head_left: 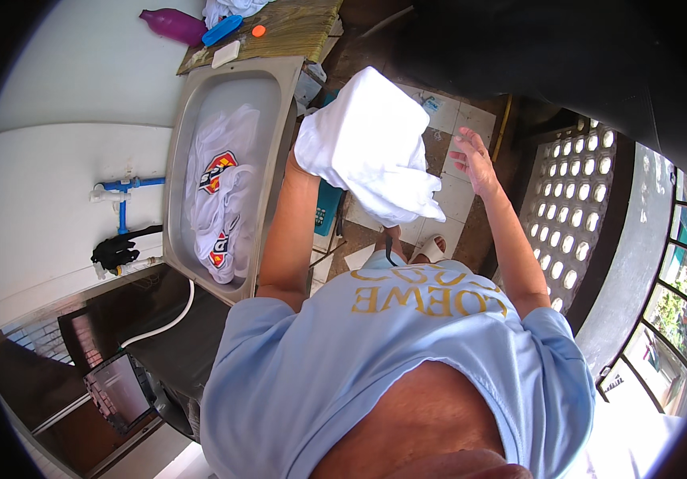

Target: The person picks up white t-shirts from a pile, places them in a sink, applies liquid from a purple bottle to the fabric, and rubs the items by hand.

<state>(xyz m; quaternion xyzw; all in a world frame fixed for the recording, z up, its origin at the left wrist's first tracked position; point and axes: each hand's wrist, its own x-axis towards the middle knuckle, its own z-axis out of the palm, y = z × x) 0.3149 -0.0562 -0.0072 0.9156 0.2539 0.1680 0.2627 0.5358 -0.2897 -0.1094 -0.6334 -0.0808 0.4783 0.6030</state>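
A white cloth point(375, 128), likely a garment, hangs in front of me in folds, its top spread into a flat, squarish shape. My left hand point(302, 165) bears it up from the left side; the cloth covers the fingers. To the right, my right hand point(475, 160) is raised apart from the cloth, fingers spread and holding nothing. Left of my left forearm is a metal sink point(273, 144), in which white garments point(227, 191) with red, black and yellow printed emblems lie in what looks like water.
A worn wooden board point(295, 28) beyond the sink bears a purple bottle point(176, 26), a blue brush-like item point(222, 31), an orange cap point(259, 31) and a whitish bar point(226, 53). Blue pipes point(124, 203) run along the left wall. A perforated block wall point(571, 199) stands right.
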